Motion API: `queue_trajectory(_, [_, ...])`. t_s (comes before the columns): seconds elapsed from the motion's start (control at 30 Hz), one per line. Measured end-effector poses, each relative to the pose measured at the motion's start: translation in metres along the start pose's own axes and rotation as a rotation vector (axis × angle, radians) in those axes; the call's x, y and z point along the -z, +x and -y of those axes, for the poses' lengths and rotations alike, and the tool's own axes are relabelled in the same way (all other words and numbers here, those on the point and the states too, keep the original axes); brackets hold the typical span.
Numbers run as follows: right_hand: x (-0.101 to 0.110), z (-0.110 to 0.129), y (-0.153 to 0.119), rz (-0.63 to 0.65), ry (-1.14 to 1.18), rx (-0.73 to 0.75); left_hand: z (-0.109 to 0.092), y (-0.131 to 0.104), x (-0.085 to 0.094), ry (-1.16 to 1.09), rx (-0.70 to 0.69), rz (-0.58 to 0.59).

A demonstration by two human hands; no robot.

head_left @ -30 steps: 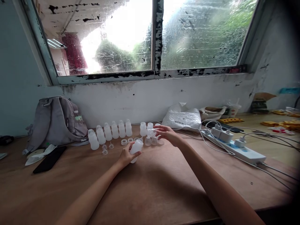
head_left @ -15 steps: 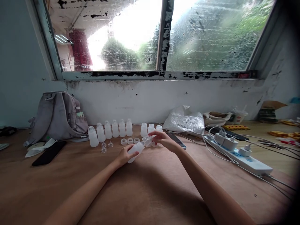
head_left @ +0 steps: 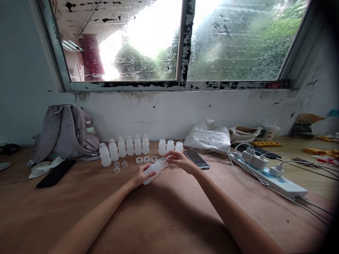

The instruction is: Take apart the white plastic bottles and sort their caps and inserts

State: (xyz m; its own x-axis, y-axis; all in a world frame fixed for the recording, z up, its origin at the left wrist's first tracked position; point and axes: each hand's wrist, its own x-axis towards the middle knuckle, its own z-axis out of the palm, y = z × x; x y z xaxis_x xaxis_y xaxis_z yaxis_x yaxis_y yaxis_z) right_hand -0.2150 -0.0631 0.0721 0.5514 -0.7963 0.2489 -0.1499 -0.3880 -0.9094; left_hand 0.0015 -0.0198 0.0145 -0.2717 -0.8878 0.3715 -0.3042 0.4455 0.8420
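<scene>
My left hand [head_left: 140,176] is wrapped round the body of a frosted white baby bottle [head_left: 153,175], tilted with its top up to the right. With closed fingertips, my right hand [head_left: 181,162] grips a clear bottle cap [head_left: 162,161] over the bottle's upper end. How far down the cap sits is hard to see. Three white collar rings [head_left: 146,160] lie just behind the held bottle. Clear bottle nipples [head_left: 117,169] rest farther left. Behind them stands a row of several capped bottles [head_left: 122,148]. Three bottles without caps [head_left: 162,147] stand behind my right hand.
A grey backpack [head_left: 63,132] leans on the wall at left, near a flat black device [head_left: 56,174]. To the right lie a phone [head_left: 197,159], a silvery bag [head_left: 208,135] and a white power strip [head_left: 280,183] with chargers and loose cables. A window is above.
My right hand has brought the clear cap left and down onto the bottle's top, closing the gap between them. My left hand holds the bottle almost where it was.
</scene>
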Motion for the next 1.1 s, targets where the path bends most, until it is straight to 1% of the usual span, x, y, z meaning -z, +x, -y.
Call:
queue_trajectory(0.1, [0.001, 0.003, -0.001, 0.011, 0.005, 0.002, -0.001, -0.001, 0.001, -0.045, 0.009, 0.036])
queue_trajectory(0.23, [0.001, 0.007, -0.004, 0.05, 0.075, 0.035, -0.003, -0.001, 0.003, -0.113, 0.055, 0.092])
queue_trajectory(0.37, [0.0, 0.005, -0.003, 0.082, 0.122, 0.05, -0.004, -0.001, 0.003, -0.168, 0.087, 0.125])
queue_trajectory(0.53, [0.001, 0.0, -0.001, 0.061, 0.126, 0.037, -0.003, -0.001, 0.003, -0.221, 0.086, 0.117])
queue_trajectory(0.73, [-0.002, 0.005, -0.004, 0.067, 0.131, -0.012, -0.007, -0.002, 0.004, -0.214, 0.114, 0.117])
queue_trajectory(0.87, [-0.006, 0.004, -0.004, 0.007, 0.048, -0.039, -0.007, -0.002, 0.004, -0.224, 0.106, 0.112])
queue_trajectory(0.97, [-0.009, 0.0, -0.003, -0.029, 0.035, -0.051, -0.006, -0.002, 0.004, -0.23, 0.088, 0.113])
queue_trajectory(1.1, [-0.011, 0.002, -0.003, -0.01, 0.069, -0.056, -0.003, -0.001, 0.003, -0.201, 0.093, 0.11])
